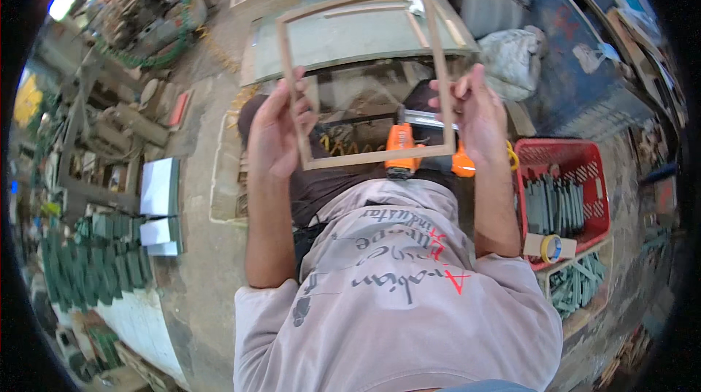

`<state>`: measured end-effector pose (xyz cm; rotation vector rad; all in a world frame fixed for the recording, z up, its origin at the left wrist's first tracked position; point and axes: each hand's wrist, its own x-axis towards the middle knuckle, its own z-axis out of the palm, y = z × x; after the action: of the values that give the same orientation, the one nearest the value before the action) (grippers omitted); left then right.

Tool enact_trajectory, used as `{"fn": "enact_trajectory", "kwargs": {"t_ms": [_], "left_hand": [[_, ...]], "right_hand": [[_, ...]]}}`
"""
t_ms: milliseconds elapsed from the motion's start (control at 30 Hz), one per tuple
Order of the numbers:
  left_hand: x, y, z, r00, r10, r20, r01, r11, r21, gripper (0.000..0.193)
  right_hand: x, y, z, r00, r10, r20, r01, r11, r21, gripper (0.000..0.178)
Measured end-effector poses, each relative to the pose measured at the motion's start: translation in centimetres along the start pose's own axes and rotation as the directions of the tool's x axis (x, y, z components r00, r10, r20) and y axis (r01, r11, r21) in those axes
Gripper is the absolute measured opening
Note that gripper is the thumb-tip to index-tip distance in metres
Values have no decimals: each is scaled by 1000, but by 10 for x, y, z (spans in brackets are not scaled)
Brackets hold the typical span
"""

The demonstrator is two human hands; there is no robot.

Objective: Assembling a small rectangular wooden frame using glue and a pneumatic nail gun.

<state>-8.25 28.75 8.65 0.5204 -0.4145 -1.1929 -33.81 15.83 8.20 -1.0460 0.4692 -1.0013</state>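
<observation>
A light wooden rectangular frame (372,158) is held up over my lap, tilted, with one long bar at each side. My left hand (276,125) grips its left bar, the fingers passing round the wood. On the opposite bar, my right hand (478,118) holds with its fingertips, the index finger pointing up. Through the frame's opening I see an orange and black power tool (400,147), which looks like a nail gun, lying across my lap. Its silver magazine (429,118) reaches toward my right hand.
Ahead stands a low work table (350,34) with wood strips on it. To the right are a red crate (562,195) of grey-green pieces, a tape roll (550,248) and a blue panel (566,49). Stacked green blocks (95,260) and white-topped pieces (159,187) lie left.
</observation>
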Motion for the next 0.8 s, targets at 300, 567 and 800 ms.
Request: {"fn": "enact_trajectory", "kwargs": {"t_ms": [300,567,800], "left_hand": [[10,-7,-13,982,-75,171,118,959,-259,40],[6,-8,-8,997,-44,71,57,981,-188,33],[4,-12,-3,973,-125,-195,81,972,-219,32]], "right_hand": [[-1,11,-12,997,71,-22,-74,982,-175,41],[5,22,-11,995,91,-41,-98,974,-203,40],[13,29,-17,993,108,-44,-114,981,-157,40]]}}
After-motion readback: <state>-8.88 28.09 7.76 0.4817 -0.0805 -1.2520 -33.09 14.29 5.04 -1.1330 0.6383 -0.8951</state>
